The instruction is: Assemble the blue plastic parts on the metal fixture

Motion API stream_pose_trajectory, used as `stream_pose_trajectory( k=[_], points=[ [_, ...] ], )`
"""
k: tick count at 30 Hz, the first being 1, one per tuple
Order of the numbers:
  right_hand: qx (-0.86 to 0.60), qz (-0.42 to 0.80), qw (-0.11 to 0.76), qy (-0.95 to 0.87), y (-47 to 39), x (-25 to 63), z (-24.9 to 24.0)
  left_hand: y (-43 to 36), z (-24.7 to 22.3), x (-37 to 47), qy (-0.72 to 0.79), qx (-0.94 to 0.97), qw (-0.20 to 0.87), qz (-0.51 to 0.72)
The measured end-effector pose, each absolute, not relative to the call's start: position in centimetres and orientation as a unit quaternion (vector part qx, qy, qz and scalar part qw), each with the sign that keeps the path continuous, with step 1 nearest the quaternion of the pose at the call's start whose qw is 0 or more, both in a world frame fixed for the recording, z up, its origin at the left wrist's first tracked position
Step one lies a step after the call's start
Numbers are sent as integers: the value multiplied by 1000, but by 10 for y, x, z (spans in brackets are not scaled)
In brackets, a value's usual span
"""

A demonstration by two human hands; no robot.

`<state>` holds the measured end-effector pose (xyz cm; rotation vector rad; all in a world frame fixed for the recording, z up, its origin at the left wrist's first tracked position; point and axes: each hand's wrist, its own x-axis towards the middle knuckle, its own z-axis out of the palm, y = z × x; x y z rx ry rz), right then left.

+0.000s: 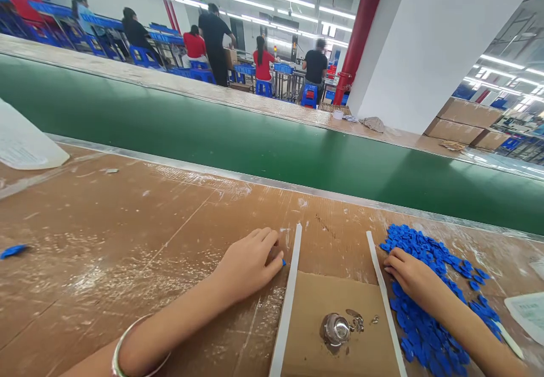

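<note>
Green conveyor belt [255, 144]: smooth, matte, crosses the full view; both ends cut off. Worktable [140, 218]: brown, scuffed, glossy patches, visible seams; near edge out of frame. White column [403, 48]: flat-faced, top cropped.

Blue pieces [429, 320]: thin, flat, irregular small bits, matte, saturated blue. Heaped on the table right of the taped-off area, under and around the right hand and forearm; lower end cropped, individual outlines mostly lost in overlap.

Brown sheet [314, 309]: flat, between two narrow white strips [287, 309], bottom cut off.

Left hand [250, 261]: fingers curled, thumb out, just beside the left strip. Blue bit [284, 262] shows at the thumb tip; can't tell if it's pinched. Right hand [403, 272]: fingers bunched at the pile's left edge; fingertip contact hidden, can't tell if anything's pinched.

Small round object [336, 329]: shiny, clear or metallic, can't tell which; on the sheet. Silvery bangle [121, 348]: left forearm, partly hidden.
</note>
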<state>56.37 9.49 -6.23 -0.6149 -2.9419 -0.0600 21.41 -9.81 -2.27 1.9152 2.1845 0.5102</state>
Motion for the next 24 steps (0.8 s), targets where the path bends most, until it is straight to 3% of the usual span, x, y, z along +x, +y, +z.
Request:
stream_pose_trajectory(
  k=[4, 12, 16, 21, 24],
  points=[
    [-203, -41, 100, -973, 83, 574, -69, -96, -27, 217, 736, 669, 92, 47],
    [-253, 1, 133, -958, 79, 571, -63, -95, -33, 216, 730, 664, 146, 70],
    [-266, 39, 161, -949, 60, 560, -45, -95, -29, 218, 718, 591, 302, 211],
    [-160, 265, 210, -927, -1, 535, -19, -99, -23, 229, 575, 462, 567, 366],
    [-94, 319, 209, -920, -24, 518, -16, -102, -26, 237, 522, 432, 621, 394]
  ],
)
